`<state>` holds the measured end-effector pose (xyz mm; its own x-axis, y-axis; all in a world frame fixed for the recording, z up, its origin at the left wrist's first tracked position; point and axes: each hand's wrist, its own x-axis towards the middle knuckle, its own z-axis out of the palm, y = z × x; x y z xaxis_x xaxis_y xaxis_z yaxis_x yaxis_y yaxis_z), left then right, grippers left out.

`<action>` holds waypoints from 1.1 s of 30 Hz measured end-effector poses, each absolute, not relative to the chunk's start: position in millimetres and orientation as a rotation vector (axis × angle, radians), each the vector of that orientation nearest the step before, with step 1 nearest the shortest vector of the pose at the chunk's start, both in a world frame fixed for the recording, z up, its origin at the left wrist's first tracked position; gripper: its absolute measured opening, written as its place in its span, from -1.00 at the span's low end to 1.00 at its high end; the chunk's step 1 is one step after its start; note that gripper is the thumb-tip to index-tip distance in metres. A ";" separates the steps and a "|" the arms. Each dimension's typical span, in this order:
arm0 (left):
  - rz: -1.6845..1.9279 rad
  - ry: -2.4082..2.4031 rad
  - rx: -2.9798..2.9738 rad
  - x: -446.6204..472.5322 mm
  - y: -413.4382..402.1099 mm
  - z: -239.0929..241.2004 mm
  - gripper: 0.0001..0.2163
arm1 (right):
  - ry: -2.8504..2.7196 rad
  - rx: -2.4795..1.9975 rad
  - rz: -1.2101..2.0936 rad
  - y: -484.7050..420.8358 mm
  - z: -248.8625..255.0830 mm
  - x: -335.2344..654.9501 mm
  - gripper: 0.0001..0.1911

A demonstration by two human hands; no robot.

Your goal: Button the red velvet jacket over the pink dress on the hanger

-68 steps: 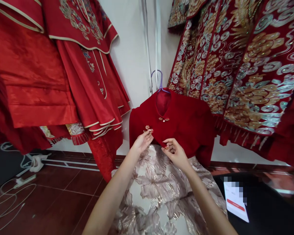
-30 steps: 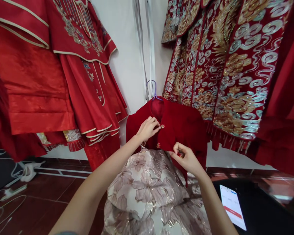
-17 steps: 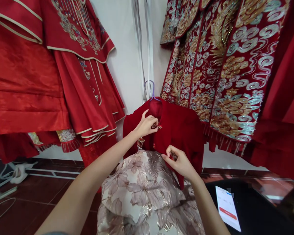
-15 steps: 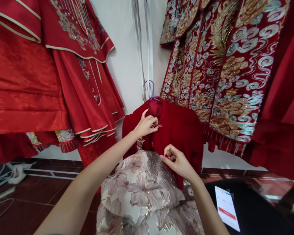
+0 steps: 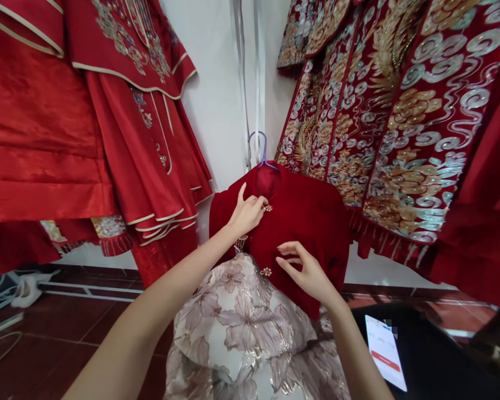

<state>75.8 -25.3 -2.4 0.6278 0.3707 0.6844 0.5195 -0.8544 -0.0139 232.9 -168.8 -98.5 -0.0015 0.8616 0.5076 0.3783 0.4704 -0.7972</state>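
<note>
A dark red velvet jacket (image 5: 304,216) hangs from a purple hanger (image 5: 263,145), with a jewelled clasp (image 5: 268,208) near its neckline and a flower-shaped gold clasp (image 5: 266,271) lower down the front. My left hand (image 5: 248,214) is at the upper clasp; its fingertips are bent and pinched on the jacket's front edge, one digit sticking up. My right hand (image 5: 306,269) is open, fingers apart, just right of the lower clasp. Whether its fingertips touch the velvet I cannot tell. Below the jacket spreads a floral brocade fabric (image 5: 245,316). Another beaded tassel ornament (image 5: 240,243) shows beneath my left wrist.
Red garments with pale piping (image 5: 137,128) hang at left. An embroidered red and gold garment (image 5: 391,122) hangs at right. A lit phone (image 5: 385,353) lies on a black surface (image 5: 437,355). White straps (image 5: 256,72) run down the wall above the hanger.
The right hand's fingers have opened from a pinch, and the jacket front now lies flatter with the lower clasp exposed. My left hand stays by the upper clasp. The view has shifted slightly.
</note>
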 end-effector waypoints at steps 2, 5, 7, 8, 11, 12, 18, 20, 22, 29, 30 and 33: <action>-1.008 -0.776 -2.527 79.7 -23.8 -5.5 -0.82 | -1.595 -1.096 0.552 -168.8 -97.9 231.9 -0.73; -1.013 -0.860 -2.452 86.4 -22.6 -7.5 -0.81 | -1.592 -1.096 0.581 -169.0 -97.6 232.5 -0.74; -1.014 -0.936 -2.413 90.4 -22.8 -7.3 -0.81 | -1.582 -1.106 0.604 -169.4 -97.5 234.4 -0.74; -1.015 -0.979 -2.395 92.0 -23.1 -7.0 -0.81 | -1.579 -1.112 0.615 -169.7 -97.4 235.5 -0.73; -1.016 -1.115 -2.371 95.5 -25.2 -4.9 -0.80 | -1.572 -1.124 0.629 -171.0 -97.3 238.8 -0.73; -1.013 -1.159 -2.368 96.4 -26.1 -3.7 -0.81 | -1.570 -1.125 0.631 -171.5 -97.2 239.6 -0.72; -0.945 -1.355 -2.332 102.3 -30.0 9.5 -0.86 | -1.568 -1.105 0.660 -175.0 -95.9 241.1 -0.71; -0.955 -1.403 -2.336 104.0 -29.3 14.5 -0.87 | -1.564 -1.099 0.670 -175.7 -95.8 241.3 -0.71; -0.958 -1.432 -2.365 105.0 -27.0 18.5 -0.85 | -1.562 -1.097 0.680 -175.7 -96.1 241.9 -0.71; -0.799 -1.554 -2.497 103.7 -14.2 27.2 -0.83 | -1.575 -1.097 0.705 -172.8 -99.8 245.0 -0.73; -0.773 -1.558 -2.506 103.4 -13.2 28.4 -0.83 | -1.576 -1.101 0.706 -172.5 -100.2 245.5 -0.73; -0.699 -1.575 -2.523 103.1 -12.8 31.5 -0.86 | -1.580 -1.106 0.708 -172.1 -100.8 247.5 -0.72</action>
